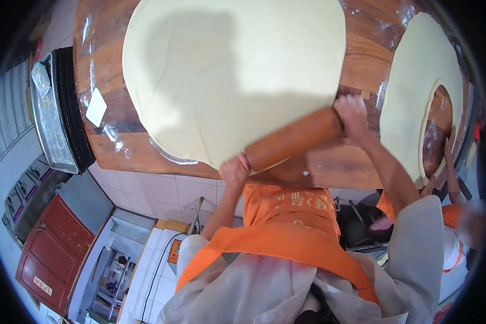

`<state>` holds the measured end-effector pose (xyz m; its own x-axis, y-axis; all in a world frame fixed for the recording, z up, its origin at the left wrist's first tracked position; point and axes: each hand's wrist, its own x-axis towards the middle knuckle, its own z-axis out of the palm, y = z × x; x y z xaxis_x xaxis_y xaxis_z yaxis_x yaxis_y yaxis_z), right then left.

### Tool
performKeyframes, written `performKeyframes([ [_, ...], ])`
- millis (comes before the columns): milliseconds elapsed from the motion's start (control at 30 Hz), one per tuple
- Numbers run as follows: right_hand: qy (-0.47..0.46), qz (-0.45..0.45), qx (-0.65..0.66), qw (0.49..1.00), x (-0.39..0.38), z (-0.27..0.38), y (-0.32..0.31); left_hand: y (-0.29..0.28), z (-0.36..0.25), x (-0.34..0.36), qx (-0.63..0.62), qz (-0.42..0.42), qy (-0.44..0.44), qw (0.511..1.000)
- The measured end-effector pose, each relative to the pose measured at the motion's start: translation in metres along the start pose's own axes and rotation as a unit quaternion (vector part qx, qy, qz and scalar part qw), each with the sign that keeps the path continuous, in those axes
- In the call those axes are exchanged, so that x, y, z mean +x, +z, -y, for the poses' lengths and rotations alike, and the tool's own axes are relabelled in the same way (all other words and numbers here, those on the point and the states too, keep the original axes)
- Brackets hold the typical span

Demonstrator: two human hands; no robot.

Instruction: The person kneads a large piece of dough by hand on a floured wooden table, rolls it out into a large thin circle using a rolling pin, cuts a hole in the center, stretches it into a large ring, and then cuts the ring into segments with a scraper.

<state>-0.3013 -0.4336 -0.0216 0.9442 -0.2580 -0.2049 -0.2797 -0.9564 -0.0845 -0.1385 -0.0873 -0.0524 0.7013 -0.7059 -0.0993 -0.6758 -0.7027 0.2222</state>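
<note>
A wide, thin sheet of pale dough (227,75) covers much of the wooden table (108,146). A thick brown wooden rolling pin (294,139) lies slanted across the sheet's near edge. My left hand (234,170) grips the pin's lower left end and my right hand (352,117) grips its upper right end. Both forearms come up from my orange apron (286,227).
A second dough sheet (416,86) with a curved cut lies at the right, where another person's hand (449,154) rests at its edge. A white plastic scraper (96,107) sits on the floured wood at left. Stacked metal trays (56,119) stand left of the table.
</note>
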Motion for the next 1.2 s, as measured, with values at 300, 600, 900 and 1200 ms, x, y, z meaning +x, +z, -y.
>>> performKeyframes([
  [300,-0.004,0.250,0.022,0.968,-0.122,-0.003,0.015,0.003,-0.044,-0.108,-0.074,0.241,-0.066,0.965],
  [600,-0.026,0.010,0.028,0.999,0.193,-0.075,-0.051,-0.032,0.025,0.182,0.074,-0.040,-0.045,0.995],
  [900,-0.039,-0.065,0.019,0.997,0.203,-0.099,-0.028,-0.006,-0.013,0.174,0.050,-0.059,-0.087,0.993],
  [1200,0.017,0.148,0.001,0.989,-0.018,-0.107,-0.016,0.017,-0.126,-0.007,-0.084,0.264,-0.132,0.952],
])
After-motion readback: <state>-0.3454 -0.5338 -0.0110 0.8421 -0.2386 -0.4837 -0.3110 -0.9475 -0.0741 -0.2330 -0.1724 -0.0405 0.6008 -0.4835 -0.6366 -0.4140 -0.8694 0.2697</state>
